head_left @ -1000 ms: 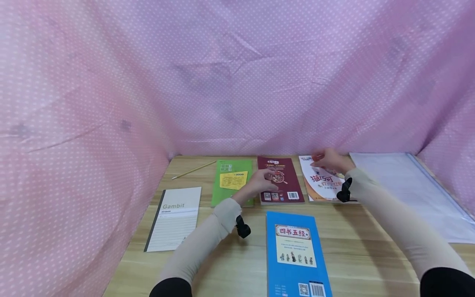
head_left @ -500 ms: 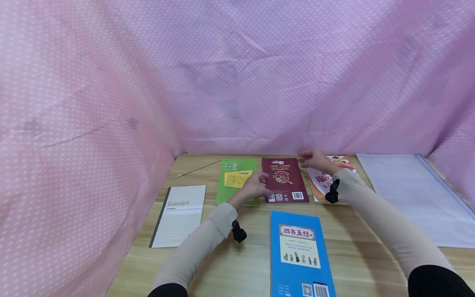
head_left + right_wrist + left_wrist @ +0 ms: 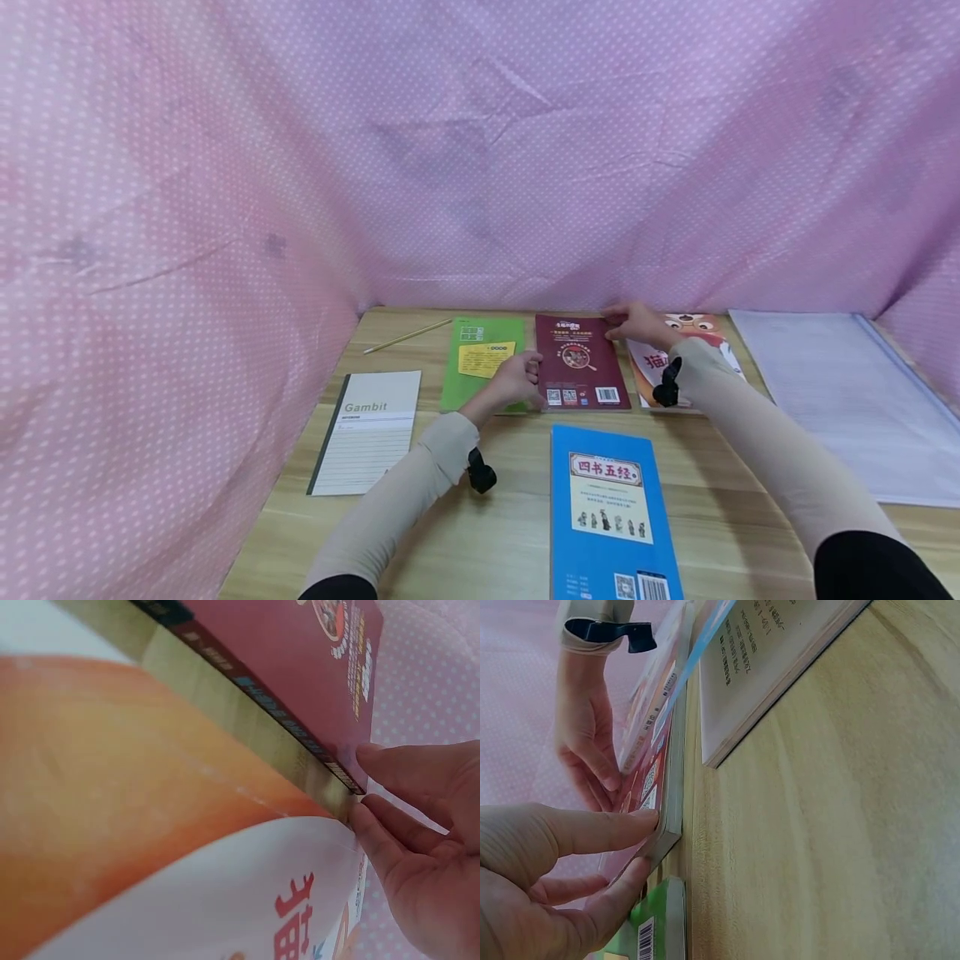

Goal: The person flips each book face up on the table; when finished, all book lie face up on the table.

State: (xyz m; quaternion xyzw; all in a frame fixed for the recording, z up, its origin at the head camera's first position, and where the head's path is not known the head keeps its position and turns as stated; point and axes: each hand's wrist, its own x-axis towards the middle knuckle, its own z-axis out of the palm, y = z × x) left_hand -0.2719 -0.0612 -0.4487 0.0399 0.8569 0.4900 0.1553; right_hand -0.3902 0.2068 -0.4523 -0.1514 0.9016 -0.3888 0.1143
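A maroon book (image 3: 585,358) lies back cover up near the table's far edge. My left hand (image 3: 513,382) pinches its left side near the bottom corner; in the left wrist view the thumb (image 3: 622,831) is on the cover and a finger (image 3: 622,896) at the edge. At the top right corner my right hand (image 3: 641,323) grips the same book, its thumb (image 3: 397,769) over the cover and fingertips just below the corner. Under the right wrist is a white and orange book (image 3: 651,367), partly covered by the arm. A green book (image 3: 480,333) sits left of the maroon one.
A blue book (image 3: 611,567) lies in front, nearer the body. On the left are a Gambit notebook (image 3: 367,450) and a pencil (image 3: 408,336). A translucent plastic folder (image 3: 840,400) takes up the right side. A pink dotted cloth (image 3: 480,167) hangs behind the table (image 3: 480,533).
My right hand has moved left from over the white and orange book to the maroon book's top corner. My left hand has drawn back from above the maroon cover to its left edge.
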